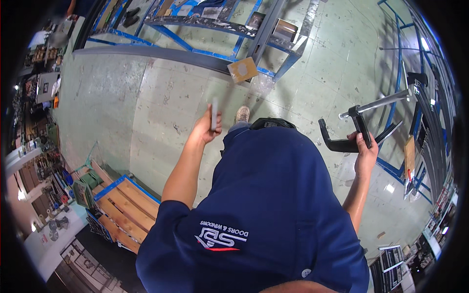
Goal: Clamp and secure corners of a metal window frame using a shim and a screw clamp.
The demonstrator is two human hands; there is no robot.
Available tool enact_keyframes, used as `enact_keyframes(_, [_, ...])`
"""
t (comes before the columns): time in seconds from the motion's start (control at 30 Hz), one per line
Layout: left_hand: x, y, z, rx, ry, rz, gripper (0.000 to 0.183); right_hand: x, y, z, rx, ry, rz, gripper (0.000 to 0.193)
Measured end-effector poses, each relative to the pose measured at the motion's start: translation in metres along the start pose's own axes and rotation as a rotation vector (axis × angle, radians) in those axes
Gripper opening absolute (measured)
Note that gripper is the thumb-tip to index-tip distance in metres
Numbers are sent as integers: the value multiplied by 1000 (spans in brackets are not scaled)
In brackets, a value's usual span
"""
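1. The left hand [207,128] is closed around a short, flat grey bar [214,113], which stands upright out of the fist; the arm is bent and raised ahead of the chest, left of the person's middle.
2. The right hand [365,152] grips a black clamp [352,132] by its body — the curved black jaw arm points left, and the long silver rod [378,103] runs up and to the right, away from the hand.
3. Both things are held in the air above the pale green floor [171,102], well apart from each other, one on each side of the person's dark blue shirt [273,195].
4. One shoe [242,114] shows on the floor just right of the grey bar.
5. Far ahead lies a blue metal frame [215,29] with a small tan board [243,70] at its near edge.
6. To the near left stands a wooden pallet with a blue edge [128,205] — beyond it, at the left rim, a cluttered workbench [44,185].
7. At the right, more blue framing [395,63] rises beside the clamp.
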State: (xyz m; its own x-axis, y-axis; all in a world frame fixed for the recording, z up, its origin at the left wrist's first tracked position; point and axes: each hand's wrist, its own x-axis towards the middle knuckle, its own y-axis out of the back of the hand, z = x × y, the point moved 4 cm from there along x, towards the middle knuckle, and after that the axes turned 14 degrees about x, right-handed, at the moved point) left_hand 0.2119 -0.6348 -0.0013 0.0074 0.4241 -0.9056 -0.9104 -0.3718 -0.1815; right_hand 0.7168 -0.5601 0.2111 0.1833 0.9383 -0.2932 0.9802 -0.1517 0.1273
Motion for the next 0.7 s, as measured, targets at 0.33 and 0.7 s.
enact_keyframes(0.33, [108, -45, 14, 83, -110, -12, 39, -18, -69, -66, 43, 103, -112, 20])
enact_keyframes(0.7, [115, -99, 56, -84, -205, -300, 29, -32, -170, -80, 29, 140, -239, 16])
